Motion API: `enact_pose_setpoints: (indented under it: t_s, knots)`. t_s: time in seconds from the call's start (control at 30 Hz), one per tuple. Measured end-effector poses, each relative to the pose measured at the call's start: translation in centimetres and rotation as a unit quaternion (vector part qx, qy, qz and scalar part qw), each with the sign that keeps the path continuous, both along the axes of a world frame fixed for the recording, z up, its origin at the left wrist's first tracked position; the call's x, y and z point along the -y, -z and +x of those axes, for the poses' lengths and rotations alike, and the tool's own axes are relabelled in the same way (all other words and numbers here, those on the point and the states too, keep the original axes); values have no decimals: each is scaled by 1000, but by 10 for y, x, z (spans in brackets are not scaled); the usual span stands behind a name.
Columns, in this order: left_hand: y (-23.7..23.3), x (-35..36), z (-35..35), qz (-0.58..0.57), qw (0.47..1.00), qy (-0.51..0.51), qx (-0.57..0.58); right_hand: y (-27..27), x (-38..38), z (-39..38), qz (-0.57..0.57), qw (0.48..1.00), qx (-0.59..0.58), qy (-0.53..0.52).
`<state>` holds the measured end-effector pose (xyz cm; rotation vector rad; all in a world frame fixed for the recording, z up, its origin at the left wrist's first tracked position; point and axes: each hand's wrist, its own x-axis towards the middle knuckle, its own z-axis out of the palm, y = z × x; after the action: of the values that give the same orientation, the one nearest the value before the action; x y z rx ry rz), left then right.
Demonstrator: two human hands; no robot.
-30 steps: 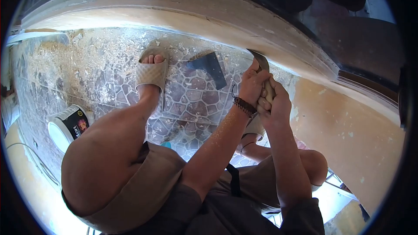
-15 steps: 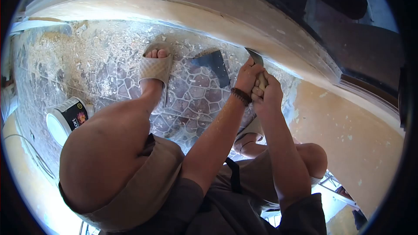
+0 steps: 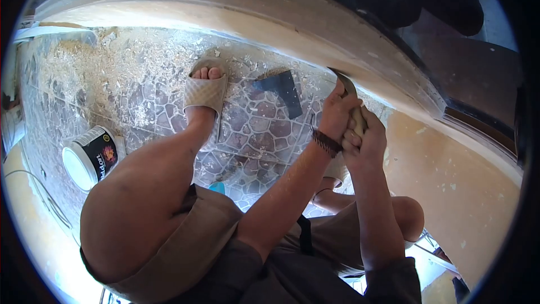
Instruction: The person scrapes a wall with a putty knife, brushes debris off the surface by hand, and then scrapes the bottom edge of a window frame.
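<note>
Tan-handled scraper [image 3: 359, 119] is meeting the wall's [image 3: 315, 49] base, left hand [image 3: 337, 114] and right hand [image 3: 368, 138] both clamping its handle, seemingly mid-scrape, the work calling for steady pressure and a low blade angle against the wall.

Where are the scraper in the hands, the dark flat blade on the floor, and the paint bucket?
Scraper [image 3: 349, 86]: head view, on its metal blade.
Dark flat blade [image 3: 291, 97]: head view, on its wide part.
Paint bucket [image 3: 99, 152]: head view, on its black label.
</note>
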<state>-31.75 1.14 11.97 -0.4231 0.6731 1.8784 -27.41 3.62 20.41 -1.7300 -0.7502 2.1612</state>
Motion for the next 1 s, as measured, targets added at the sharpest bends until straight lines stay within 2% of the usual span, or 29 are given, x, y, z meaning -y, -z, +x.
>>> enact_pose_setpoints:
  t_s: [0.1,0.23,0.27,0.3,0.43,0.53,0.63,0.73,0.83,0.93,1.0]
  knots:
    - [23,9,-1,-5,999,47,-3,37,-2,0,-28,999,-6,14]
    - [7,17,1,19,998,38,-36,11,9,6,-33,999,-8,32]
    - [1,15,1,19,998,36,-42,14,6,7,-32,999,-14,20]
    - [15,10,8,33,997,20,-70,23,4,11,-32,999,-16,6]
    - [45,10,14,-42,998,43,-19,67,-7,34,-36,996,-23,-83]
    - [48,18,11,-7,999,32,-13,49,3,22,-42,997,10,-71]
    - [50,20,20,-46,998,17,42,38,0,26,-75,992,64,-79]
    - [39,26,31,-6,998,-19,67,46,-7,35,-146,987,-43,-47]
    - [24,29,23,24,994,19,106,51,-4,32,-78,995,-49,-48]
    - [22,23,3,45,993,31,100,63,-14,22,-91,992,-89,-12]
    - [31,21,-4,22,997,44,64,84,-16,23,-114,980,-160,-15]
